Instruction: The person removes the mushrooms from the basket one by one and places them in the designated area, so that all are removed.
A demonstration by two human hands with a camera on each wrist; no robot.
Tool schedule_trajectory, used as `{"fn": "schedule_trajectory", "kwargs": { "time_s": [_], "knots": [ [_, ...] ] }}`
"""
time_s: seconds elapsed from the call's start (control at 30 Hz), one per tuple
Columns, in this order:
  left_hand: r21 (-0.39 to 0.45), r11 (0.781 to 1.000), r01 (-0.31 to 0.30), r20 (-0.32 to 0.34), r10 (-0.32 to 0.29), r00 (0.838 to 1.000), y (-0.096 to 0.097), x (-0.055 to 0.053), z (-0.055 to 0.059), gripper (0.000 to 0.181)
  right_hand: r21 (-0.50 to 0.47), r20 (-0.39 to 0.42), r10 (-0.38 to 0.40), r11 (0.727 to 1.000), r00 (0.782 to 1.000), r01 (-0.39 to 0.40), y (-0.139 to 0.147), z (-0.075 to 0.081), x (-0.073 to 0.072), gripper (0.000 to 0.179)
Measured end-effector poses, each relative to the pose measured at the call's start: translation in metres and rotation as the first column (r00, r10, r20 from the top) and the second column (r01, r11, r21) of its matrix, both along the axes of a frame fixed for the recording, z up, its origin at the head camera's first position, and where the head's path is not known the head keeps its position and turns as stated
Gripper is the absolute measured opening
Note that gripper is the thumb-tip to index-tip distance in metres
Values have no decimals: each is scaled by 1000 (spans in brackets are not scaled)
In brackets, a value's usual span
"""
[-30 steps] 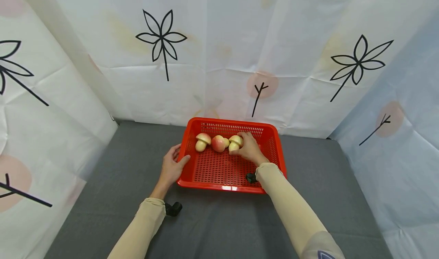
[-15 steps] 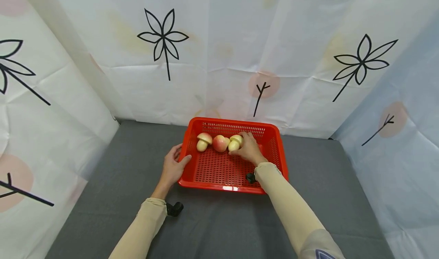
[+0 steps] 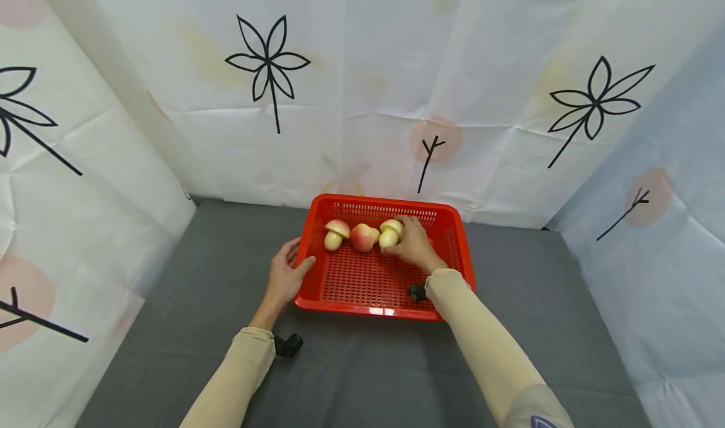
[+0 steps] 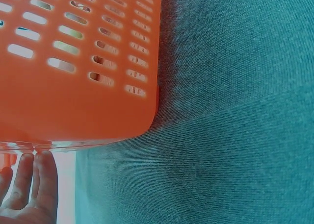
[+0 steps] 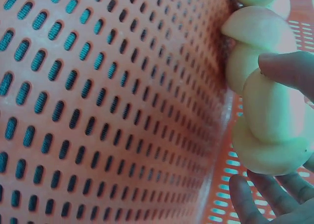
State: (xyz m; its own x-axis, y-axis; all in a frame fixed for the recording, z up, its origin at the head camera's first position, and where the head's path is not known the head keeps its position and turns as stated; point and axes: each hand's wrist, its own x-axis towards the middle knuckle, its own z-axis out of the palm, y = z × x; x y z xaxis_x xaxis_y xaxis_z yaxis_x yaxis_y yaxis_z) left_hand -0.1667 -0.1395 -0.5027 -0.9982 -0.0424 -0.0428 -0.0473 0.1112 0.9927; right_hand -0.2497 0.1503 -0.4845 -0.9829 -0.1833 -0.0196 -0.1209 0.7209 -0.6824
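Observation:
A red plastic basket [image 3: 362, 306] with slotted walls sits on the grey cloth. My left hand [image 3: 285, 275] holds its left rim, thumb over the edge and fingers outside; in the left wrist view the fingertips [image 4: 45, 160] touch the basket. Inside, my right hand [image 3: 416, 245] pinches a pale yellow toy mushroom [image 3: 389, 236] by its ends. The right wrist view shows the thumb on the stem end and fingers at the cap of this mushroom [image 5: 274, 121]. To its left lie a mushroom on its side with a reddish cap [image 3: 361, 237] and another red-capped mushroom [image 3: 337, 229].
Grey cloth [image 3: 351, 365] covers the table around the basket. White patterned curtains [image 3: 362, 101] stand behind and on both sides. A small black wrist camera [image 3: 289, 345] sits on the left wrist, another [image 3: 417, 292] on the right.
My right hand and the pale yellow mushroom have shifted slightly to the right over the last half second. My left hand and the basket have stayed put.

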Motion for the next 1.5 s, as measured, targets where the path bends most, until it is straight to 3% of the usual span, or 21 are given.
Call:
{"fn": "schedule_trajectory", "kwargs": {
  "time_s": [0.13,0.37,0.73,1.03,1.5],
  "knots": [
    [-4,1000,0,3,0,1000,0,1,2,58,-40,-5,21,999,1000,-21,5,8,2,80],
    [-23,1000,21,21,-21,1000,3,6,17,60,-99,-25,37,994,999,-39,12,24,9,80],
    [-8,1000,14,4,-14,1000,-3,0,-2,60,-115,-88,23,993,996,-33,33,44,20,84],
    [-19,1000,19,8,-19,1000,-2,-1,-2,59,-150,-122,14,988,992,-32,54,60,33,86],
    [-23,999,32,25,-32,999,-2,1,0,61,-193,-153,-7,981,988,-23,96,71,51,84]
  ]
}}
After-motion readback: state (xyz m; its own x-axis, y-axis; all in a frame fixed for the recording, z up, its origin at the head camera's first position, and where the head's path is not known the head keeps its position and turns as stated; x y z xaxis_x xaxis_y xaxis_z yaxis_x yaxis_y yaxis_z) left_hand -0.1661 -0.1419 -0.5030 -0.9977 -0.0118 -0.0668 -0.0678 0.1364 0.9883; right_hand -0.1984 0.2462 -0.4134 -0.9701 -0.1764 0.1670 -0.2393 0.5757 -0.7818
